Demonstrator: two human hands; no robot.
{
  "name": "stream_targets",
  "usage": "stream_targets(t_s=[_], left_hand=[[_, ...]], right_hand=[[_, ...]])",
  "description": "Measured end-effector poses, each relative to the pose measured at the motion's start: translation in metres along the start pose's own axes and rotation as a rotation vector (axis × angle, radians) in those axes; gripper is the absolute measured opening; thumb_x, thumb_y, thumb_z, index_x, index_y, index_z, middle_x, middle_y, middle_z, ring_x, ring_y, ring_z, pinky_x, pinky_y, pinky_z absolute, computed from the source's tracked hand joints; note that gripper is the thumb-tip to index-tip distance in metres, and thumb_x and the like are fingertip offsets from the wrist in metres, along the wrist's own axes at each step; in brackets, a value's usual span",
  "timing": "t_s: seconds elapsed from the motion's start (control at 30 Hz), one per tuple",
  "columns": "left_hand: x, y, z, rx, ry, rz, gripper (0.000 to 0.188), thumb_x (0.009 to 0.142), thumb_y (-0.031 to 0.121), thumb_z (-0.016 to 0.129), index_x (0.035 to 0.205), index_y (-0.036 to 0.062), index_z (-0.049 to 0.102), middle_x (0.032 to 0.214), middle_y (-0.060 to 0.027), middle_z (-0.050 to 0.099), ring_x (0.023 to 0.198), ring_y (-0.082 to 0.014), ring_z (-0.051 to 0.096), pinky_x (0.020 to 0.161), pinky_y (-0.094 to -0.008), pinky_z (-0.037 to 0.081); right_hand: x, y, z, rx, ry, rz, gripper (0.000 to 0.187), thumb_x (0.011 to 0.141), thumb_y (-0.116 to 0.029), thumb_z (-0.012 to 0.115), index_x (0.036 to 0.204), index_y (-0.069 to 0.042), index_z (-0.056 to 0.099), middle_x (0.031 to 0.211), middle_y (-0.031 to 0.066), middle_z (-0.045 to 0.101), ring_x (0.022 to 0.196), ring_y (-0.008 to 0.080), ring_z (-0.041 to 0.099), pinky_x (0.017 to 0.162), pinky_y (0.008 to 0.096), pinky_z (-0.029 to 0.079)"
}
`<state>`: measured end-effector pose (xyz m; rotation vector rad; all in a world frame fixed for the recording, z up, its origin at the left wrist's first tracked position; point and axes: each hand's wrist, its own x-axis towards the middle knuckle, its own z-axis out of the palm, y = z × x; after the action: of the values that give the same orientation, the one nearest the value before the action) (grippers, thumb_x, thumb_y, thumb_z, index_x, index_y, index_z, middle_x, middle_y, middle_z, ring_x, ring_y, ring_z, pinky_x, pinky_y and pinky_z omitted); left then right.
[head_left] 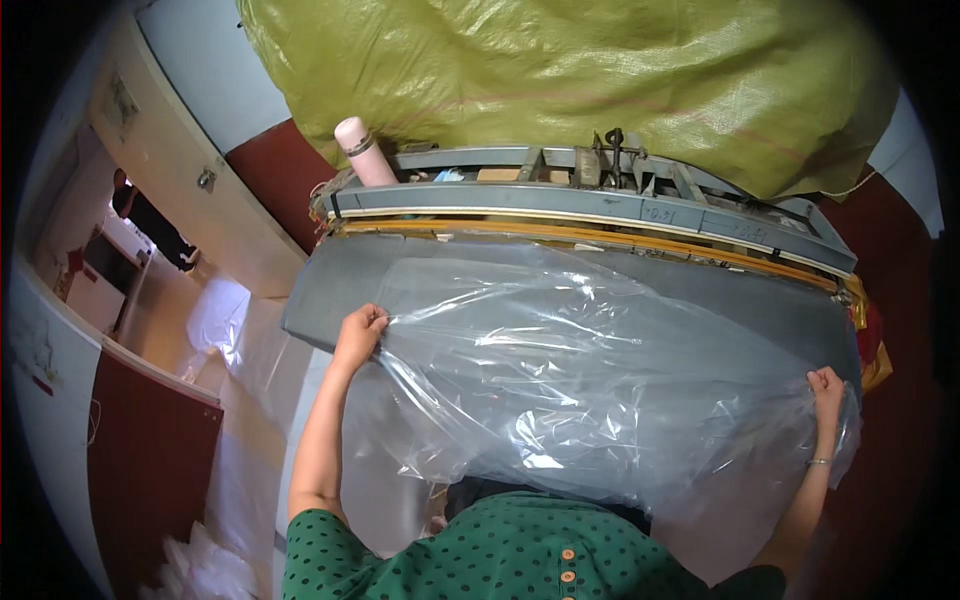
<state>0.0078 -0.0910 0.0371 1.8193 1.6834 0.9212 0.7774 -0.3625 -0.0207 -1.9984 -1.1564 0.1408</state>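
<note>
A large clear plastic bag [580,380] lies spread over a grey machine table [330,290]. My left hand [358,335] grips the bag's left edge near the table's left side. My right hand [826,388] is closed on the bag's right edge at the far right of the table. The plastic is stretched and wrinkled between the two hands. Its far edge lies close to the long grey and yellow sealing bar [590,215] of the machine. The near part of the bag hangs over the table's front edge toward my green dotted top.
A pink bottle [362,152] stands on the machine's back left. A huge yellow-green woven sack [560,70] looms behind the machine. More clear plastic [200,570] lies piled on the floor at the left. A person [150,220] stands in a far doorway at left.
</note>
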Motion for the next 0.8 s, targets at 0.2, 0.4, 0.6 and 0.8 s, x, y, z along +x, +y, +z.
stream_targets(t_s=[0.2,0.4,0.6,0.8], left_hand=[[0.028,0.041,0.037,0.505,0.440,0.639,0.016,0.076,0.015,0.065,0.075,0.0046,0.054,0.074,-0.0101,0.054,0.073,-0.0312,0.055,0.062,-0.0397,0.046],[0.062,0.052,0.110,0.452,-0.213,0.703,0.051,0.082,0.034,0.056,0.121,0.0018,0.047,0.131,-0.0157,0.042,0.124,-0.0326,0.034,0.100,-0.0453,0.030],[-0.045,0.105,0.131,0.508,-0.550,0.755,0.081,0.079,0.055,0.053,0.135,0.0014,0.030,0.144,-0.0166,0.023,0.134,-0.0369,0.014,0.102,-0.0579,0.015],[-0.041,0.111,0.151,0.474,-0.485,0.738,0.089,0.077,0.059,0.052,0.135,-0.0032,0.026,0.144,-0.0214,0.018,0.136,-0.0360,0.009,0.103,-0.0568,0.013]], right_hand=[[-0.002,-0.002,-0.003,-0.012,0.026,-0.022,0.021,0.077,-0.007,0.063,0.063,-0.004,0.048,0.056,-0.0077,0.034,0.053,0.0028,0.029,0.046,0.0216,0.023],[-0.016,-0.018,-0.018,-0.012,-0.079,0.044,0.020,0.076,-0.006,0.063,0.063,-0.004,0.048,0.055,-0.0075,0.038,0.051,0.0021,0.032,0.045,0.0212,0.025],[-0.137,0.085,-0.120,-0.052,-0.137,0.312,0.019,0.071,-0.004,0.062,0.059,-0.006,0.047,0.054,-0.0073,0.040,0.050,0.0023,0.035,0.044,0.0212,0.028],[-0.187,0.113,-0.104,-0.009,-0.157,0.367,0.022,0.067,-0.002,0.065,0.056,-0.006,0.046,0.054,-0.0061,0.041,0.052,0.0036,0.037,0.046,0.0228,0.031]])
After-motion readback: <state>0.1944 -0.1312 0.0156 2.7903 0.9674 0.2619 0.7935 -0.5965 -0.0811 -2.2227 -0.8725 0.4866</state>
